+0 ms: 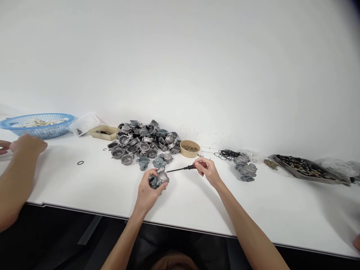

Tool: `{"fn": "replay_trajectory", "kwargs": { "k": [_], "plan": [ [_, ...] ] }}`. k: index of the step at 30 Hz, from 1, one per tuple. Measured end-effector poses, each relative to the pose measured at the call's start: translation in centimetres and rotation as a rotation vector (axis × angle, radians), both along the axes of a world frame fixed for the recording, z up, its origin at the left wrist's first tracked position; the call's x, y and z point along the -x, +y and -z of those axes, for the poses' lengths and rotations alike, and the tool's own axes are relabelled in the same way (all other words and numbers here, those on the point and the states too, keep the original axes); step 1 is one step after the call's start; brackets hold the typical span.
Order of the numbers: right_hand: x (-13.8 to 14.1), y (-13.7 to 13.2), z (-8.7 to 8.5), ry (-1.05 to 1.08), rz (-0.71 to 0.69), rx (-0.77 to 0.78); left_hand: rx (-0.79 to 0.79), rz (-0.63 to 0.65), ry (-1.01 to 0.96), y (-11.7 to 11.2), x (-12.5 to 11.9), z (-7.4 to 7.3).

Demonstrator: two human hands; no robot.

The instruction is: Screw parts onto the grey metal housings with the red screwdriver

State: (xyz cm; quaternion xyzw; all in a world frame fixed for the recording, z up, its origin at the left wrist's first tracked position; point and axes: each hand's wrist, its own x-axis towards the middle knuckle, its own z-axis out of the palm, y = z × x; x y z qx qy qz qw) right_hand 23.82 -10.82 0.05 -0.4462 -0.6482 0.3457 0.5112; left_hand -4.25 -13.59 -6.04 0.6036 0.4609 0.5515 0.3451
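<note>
My left hand (147,191) is closed around a small grey metal casting (159,179), held just above the white table (98,183). My right hand (206,170) pinches the red handle of a screwdriver (184,168). Its dark shaft points left, and the tip meets the top of the casting. A heap of similar grey castings (143,142) lies just behind my hands.
A tan bowl of small screws (190,148) stands behind the screwdriver. Black O-rings (226,154), two assembled castings (246,168) and a tray of dark parts (305,167) lie to the right. At the left are a blue basket (38,124), small trays and another person's arm (17,172).
</note>
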Motion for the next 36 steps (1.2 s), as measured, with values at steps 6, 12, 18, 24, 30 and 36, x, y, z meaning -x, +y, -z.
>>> {"fn": "replay_trajectory", "kwargs": {
  "k": [6,12,18,24,30,36],
  "plan": [
    [-1.7,1.7,1.8,-0.233,0.233,-0.003,0.196,-0.065,-0.135,0.4,0.5,-0.2],
    [-1.5,2.2,4.1,-0.597,0.279,-0.026,0.199,-0.086,-0.119,0.7,0.4,0.1],
    [-1.7,2.7,5.0,-0.827,0.291,0.022,0.216,0.014,-0.157,0.9,0.4,0.6],
    [1.2,0.8,4.0,-0.655,0.167,-0.302,0.201,0.138,-0.063,0.8,0.3,0.8],
    [6.6,-2.6,3.4,-0.560,-0.241,-0.180,0.144,0.224,0.064,0.2,0.3,0.1],
    [7.0,-3.2,3.8,-0.509,-0.278,-0.131,0.042,0.405,0.145,-0.3,0.5,-0.2]
  ]
}}
